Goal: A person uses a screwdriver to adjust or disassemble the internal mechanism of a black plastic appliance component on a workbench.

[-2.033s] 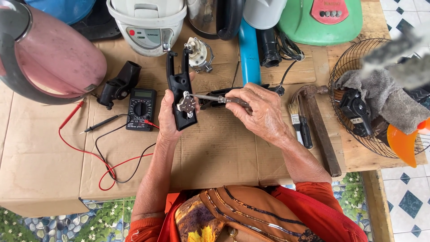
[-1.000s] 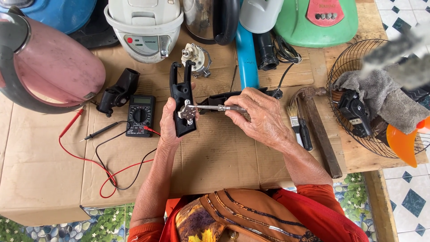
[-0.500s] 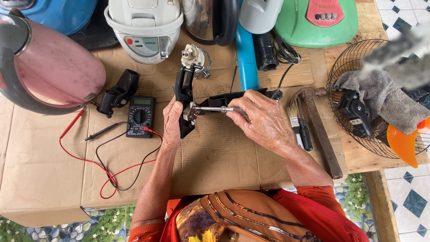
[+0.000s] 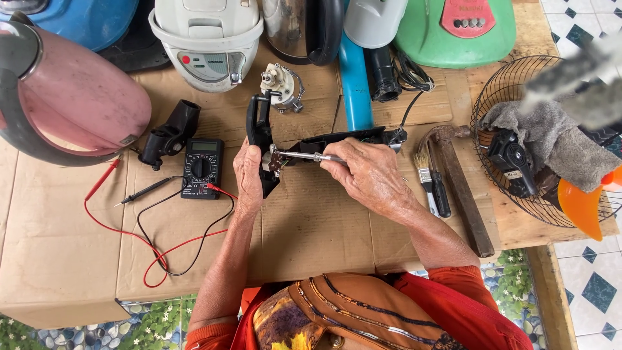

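Black plastic is what the left hand [image 4: 248,174] is gripping: a long black handle piece [image 4: 261,139], held upright over the cardboard sheet [image 4: 311,227] that is covering the worktop. The fingers are wrapping it from the left, which is steadying it and keeping its inner face turned toward the tool. The right hand [image 4: 368,176] is clenching the handle end of a metal screwdriver [image 4: 304,156], whose shaft is lying nearly level and whose tip is meeting the small metal fitting on the black piece; the level angle is letting the tip press straight into that fitting. A second black part [image 4: 353,137] is lying just behind the right hand, with a thin cable trailing from its far end.

A black multimeter [image 4: 201,167] is sitting just left of the left hand, its red and black leads [image 4: 162,249] looping across the cardboard, within easy reach. A small motor [image 4: 281,85] is standing behind the held piece. To the right, a paintbrush [image 4: 425,174] and a hammer [image 4: 457,188] are lying side by side, clear of the hands. A pink kettle [image 4: 71,97] is resting at the far left, and a fan guard [image 4: 512,104] holding a grey cloth [image 4: 551,139] is sitting at the right edge.
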